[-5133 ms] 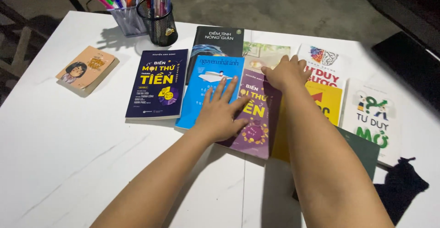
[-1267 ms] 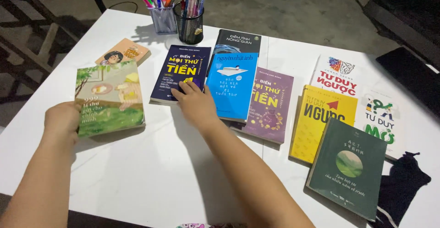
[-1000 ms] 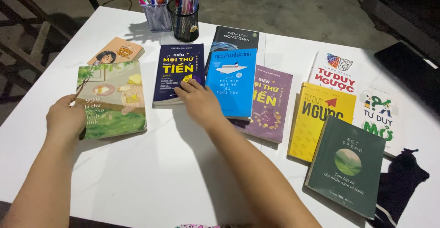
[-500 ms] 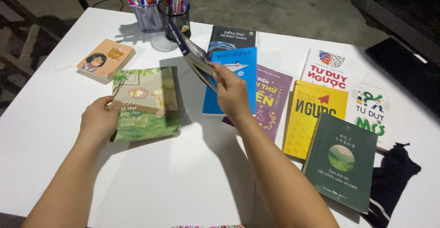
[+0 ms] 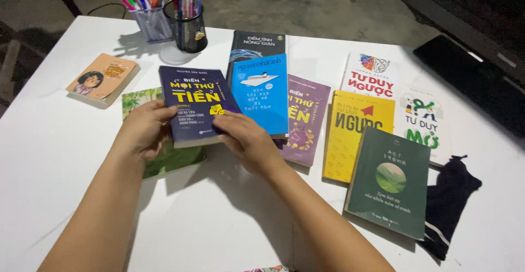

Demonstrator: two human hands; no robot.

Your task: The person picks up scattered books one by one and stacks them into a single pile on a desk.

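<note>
1. White worktop (image 5: 65, 195) carries everything; its near and left edges are cut off by the frame.
2. Dark bag or case (image 5: 476, 78) at far right, dim, hard to make out.
3. Dark green book (image 5: 389, 182) lies flat, its top overlapping the yellow book (image 5: 355, 135).
4. Navy book (image 5: 197, 105) is held between both hands, just above the worktop, cover up, over the green illustrated book (image 5: 172, 160), which is mostly hidden; only its left strip and lower part show.
5. Blue book (image 5: 261, 94) covers most of the black book (image 5: 257, 43) and the left edge of the purple book (image 5: 303, 121).
6. Two white books (image 5: 372, 75) (image 5: 424, 124) at right, partly overlapped by the yellow one.
7. Left hand (image 5: 143, 131) grasps the navy book's left edge, thumb on cover; fingers underneath hidden.
8. Right hand (image 5: 249, 141) grips its lower right corner, fingers on cover.
9. Small peach book (image 5: 103, 79) lies apart at left.
10. Dark cloth pouch (image 5: 448, 206) at right edge.
11. Mesh pen cup (image 5: 188, 31) and clear cup (image 5: 153, 23), pen tops cut off.
</note>
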